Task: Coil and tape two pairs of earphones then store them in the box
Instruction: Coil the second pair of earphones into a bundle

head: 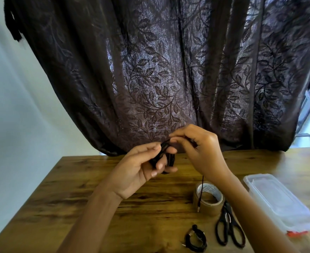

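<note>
A black earphone cable (166, 154) is wound in loops around the fingers of my left hand (143, 167), held above the wooden table (95, 189). My right hand (196, 148) pinches the cable at the top of the coil. The cable's loose end hangs down under my right hand, and its jack plug (198, 207) dangles in front of the roll of brown tape (208, 198). A second pair of black earphones (196, 239) lies coiled on the table near the front edge. The clear plastic box (278, 199) with its lid on sits at the right.
Black-handled scissors (229, 229) lie between the tape roll and the box. A dark leaf-patterned curtain (159, 70) hangs behind the table's far edge. A pale wall is at the left, a window at the far right.
</note>
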`<state>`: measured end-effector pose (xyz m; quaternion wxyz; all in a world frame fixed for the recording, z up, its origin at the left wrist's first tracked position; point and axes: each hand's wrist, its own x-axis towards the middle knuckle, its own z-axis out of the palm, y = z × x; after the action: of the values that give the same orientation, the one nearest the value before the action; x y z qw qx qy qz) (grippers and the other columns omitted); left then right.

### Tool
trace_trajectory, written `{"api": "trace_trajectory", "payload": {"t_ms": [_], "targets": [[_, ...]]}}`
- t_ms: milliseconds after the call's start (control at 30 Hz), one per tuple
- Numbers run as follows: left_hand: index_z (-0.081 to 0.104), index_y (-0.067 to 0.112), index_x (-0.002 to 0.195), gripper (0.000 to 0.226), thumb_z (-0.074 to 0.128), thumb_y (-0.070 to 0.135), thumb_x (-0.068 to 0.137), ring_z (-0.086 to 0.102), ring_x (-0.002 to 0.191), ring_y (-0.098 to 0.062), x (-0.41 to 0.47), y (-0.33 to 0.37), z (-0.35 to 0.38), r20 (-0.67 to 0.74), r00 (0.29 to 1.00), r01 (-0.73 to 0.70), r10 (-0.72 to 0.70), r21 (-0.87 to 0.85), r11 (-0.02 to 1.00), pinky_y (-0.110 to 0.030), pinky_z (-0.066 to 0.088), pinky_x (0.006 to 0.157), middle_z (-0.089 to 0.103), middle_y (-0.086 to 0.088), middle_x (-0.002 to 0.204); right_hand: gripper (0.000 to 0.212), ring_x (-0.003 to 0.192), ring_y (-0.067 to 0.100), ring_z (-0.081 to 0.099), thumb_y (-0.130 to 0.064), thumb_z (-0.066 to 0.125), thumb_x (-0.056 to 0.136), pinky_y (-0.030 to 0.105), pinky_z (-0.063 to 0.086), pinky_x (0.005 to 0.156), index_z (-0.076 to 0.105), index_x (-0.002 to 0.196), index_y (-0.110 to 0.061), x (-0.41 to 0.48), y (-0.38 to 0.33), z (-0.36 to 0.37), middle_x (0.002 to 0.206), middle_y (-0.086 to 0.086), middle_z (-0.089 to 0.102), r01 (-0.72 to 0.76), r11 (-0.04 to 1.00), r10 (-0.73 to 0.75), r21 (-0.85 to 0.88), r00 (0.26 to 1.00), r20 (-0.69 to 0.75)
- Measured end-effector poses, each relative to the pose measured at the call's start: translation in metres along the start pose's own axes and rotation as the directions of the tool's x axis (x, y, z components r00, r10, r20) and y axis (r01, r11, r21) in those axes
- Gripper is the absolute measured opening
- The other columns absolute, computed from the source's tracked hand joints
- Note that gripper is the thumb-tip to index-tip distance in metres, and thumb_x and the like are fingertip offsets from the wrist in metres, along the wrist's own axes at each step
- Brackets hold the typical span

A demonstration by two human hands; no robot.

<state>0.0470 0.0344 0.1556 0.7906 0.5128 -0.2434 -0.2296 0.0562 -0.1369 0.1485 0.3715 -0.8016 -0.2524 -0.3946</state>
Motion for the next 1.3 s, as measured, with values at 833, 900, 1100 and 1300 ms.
{"api": "trace_trajectory", "payload": {"t_ms": [833, 900, 1100, 1300], "targets": [[0.056, 0.012, 0.109, 0.027, 0.034, 0.005, 0.096, 0.064, 0.071, -0.009, 0.007, -0.017, -0.032, -0.343, 0.915, -0.143, 0.210, 0.211, 0.967, -0.028, 0.045, 0.087, 0.066, 0.001, 0.073, 0.010, 0.061, 0.013, 0.061, -0.017, 0.061, 0.087, 0.030, 0.049, 0.044, 0.070, 0.091, -0.014, -0.069, -0.011, 0.028, 0.079, -0.004, 0.064, 0.119, 0.959, -0.066, -0.256, 0.976, 0.209], [0.053, 0.012, 0.114, 0.028, 0.034, 0.003, 0.096, 0.064, 0.076, -0.009, 0.005, -0.023, -0.033, -0.337, 0.919, -0.083, 0.205, 0.342, 0.936, -0.026, 0.045, 0.088, 0.065, -0.001, 0.079, 0.008, 0.064, 0.014, 0.061, -0.008, 0.066, 0.082, 0.032, 0.049, 0.045, 0.069, 0.087, -0.014, -0.064, -0.012, 0.022, 0.079, -0.003, 0.064, 0.160, 0.947, -0.099, -0.277, 0.970, 0.222], [0.053, 0.021, 0.117, 0.024, 0.042, 0.013, 0.097, 0.057, 0.105, -0.004, 0.003, -0.031, -0.027, -0.226, 0.974, 0.098, 0.025, 0.517, 0.850, -0.029, 0.033, 0.107, 0.065, 0.004, 0.102, 0.023, 0.071, 0.020, 0.062, 0.003, 0.062, 0.078, 0.035, 0.049, 0.047, 0.067, 0.090, -0.015, -0.038, -0.018, 0.007, 0.084, -0.001, 0.063, 0.231, 0.920, -0.162, -0.317, 0.960, 0.230], [0.062, 0.005, 0.100, 0.026, 0.042, 0.017, 0.091, 0.065, 0.078, -0.016, -0.002, -0.024, -0.015, -0.140, 0.990, 0.051, 0.000, 0.365, 0.929, -0.030, 0.047, 0.088, 0.057, -0.013, 0.075, 0.027, 0.084, 0.015, 0.062, -0.012, 0.047, 0.083, 0.033, 0.053, 0.065, 0.069, 0.097, -0.019, -0.014, -0.010, -0.003, 0.088, -0.005, 0.067, 0.154, 0.965, -0.112, -0.212, 0.974, 0.196]]}}
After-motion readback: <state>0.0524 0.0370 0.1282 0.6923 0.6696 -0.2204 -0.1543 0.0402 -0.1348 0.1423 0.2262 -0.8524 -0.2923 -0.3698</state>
